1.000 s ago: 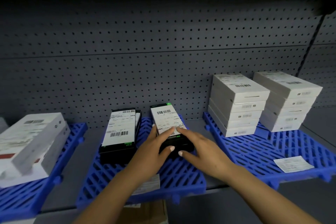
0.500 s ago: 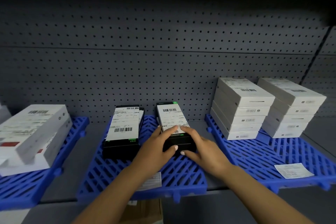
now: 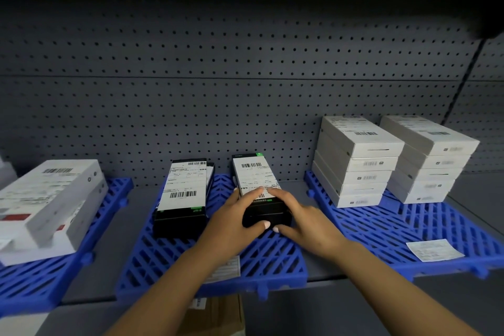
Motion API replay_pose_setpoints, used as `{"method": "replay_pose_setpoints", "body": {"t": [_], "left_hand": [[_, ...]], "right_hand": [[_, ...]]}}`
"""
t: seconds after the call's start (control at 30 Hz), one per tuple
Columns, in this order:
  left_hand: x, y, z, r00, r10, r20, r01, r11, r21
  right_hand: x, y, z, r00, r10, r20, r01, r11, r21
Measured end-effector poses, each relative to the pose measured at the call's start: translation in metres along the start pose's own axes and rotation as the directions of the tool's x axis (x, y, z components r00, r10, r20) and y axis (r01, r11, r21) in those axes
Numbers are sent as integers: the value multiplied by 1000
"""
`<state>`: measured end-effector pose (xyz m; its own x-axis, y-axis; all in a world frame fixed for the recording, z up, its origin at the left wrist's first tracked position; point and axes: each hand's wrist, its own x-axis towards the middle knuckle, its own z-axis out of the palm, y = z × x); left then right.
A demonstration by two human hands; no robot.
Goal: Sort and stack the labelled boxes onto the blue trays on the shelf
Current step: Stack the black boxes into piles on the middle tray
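Note:
A stack of black boxes with a white barcode label (image 3: 252, 172) stands on the middle blue tray (image 3: 272, 262). My left hand (image 3: 234, 219) grips its near left corner, fingers over the label and thumb on the front face. My right hand (image 3: 302, 215) grips the near right corner the same way. To the left on the same tray stands a second labelled black stack (image 3: 185, 188).
The left blue tray (image 3: 35, 281) carries large white boxes (image 3: 46, 199). The right blue tray (image 3: 409, 229) holds two stacks of white boxes (image 3: 357, 161) and a loose label (image 3: 433, 249). A grey pegboard backs the shelf. A cardboard box (image 3: 218, 314) sits below.
Both hands have slid the right black stack a little deeper onto the tray, and my fingers have closed tighter round its near end. The view has shifted slightly.

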<state>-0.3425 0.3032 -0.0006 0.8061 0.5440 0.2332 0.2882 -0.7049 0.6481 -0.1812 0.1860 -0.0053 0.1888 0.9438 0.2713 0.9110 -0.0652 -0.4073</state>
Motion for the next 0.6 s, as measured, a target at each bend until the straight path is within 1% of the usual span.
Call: {"method": "replay_pose_setpoints", "body": {"t": [0.1,0.33,0.6], "left_hand": [[-1,0,0,1000,-13,27,12,1000,23],[-2,3,0,999,36,-9,-36,999,38],[0,-2,0,998,56,-14,-56,998,27]], "right_hand": [[0,2,0,1000,1,-2,-1,1000,-18],[-1,4,2,999,-34,-29,34,999,-9],[0,7,0,1000,-25,3,25,999,36]]}}
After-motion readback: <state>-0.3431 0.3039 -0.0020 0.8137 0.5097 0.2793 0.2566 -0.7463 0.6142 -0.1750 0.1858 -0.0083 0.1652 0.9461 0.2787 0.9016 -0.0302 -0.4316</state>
